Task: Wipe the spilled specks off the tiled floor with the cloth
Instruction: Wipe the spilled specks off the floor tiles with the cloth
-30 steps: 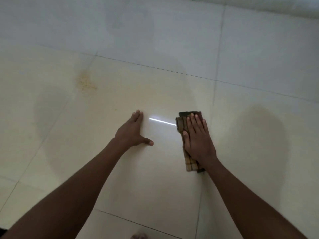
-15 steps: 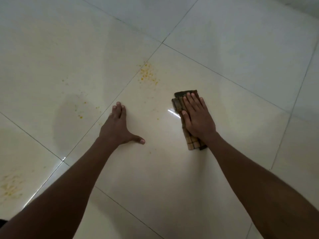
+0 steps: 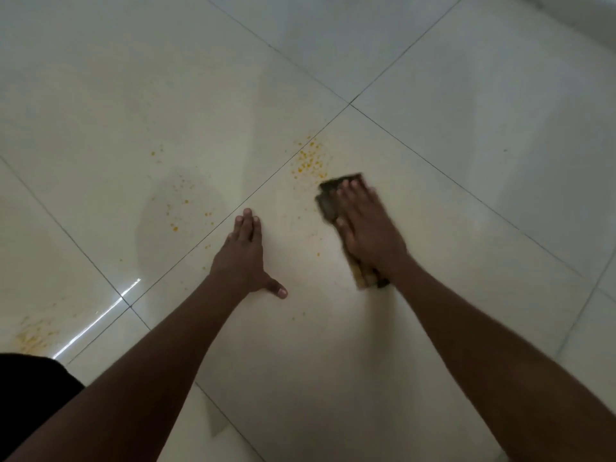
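Note:
My right hand (image 3: 370, 228) presses flat, fingers straight, on a folded brown checked cloth (image 3: 328, 201) lying on the pale tiled floor (image 3: 433, 211). A dense patch of yellow specks (image 3: 310, 160) lies just beyond the cloth's far left corner. More yellow specks (image 3: 181, 208) are scattered on the tile to the left, and a smeared yellowish patch (image 3: 31, 338) shows at the lower left. My left hand (image 3: 245, 258) rests flat on the floor, fingers together and thumb spread, left of the cloth.
Dark grout lines (image 3: 433, 161) cross the floor diagonally. A bright light streak (image 3: 100, 318) reflects on the tile at lower left. Dark clothing (image 3: 30, 391) fills the bottom left corner. A damp-looking darker area surrounds the left specks.
The view has swung left and down. My right hand has pushed the cloth forward, close to the dense speck patch. My left hand stays planted on the floor.

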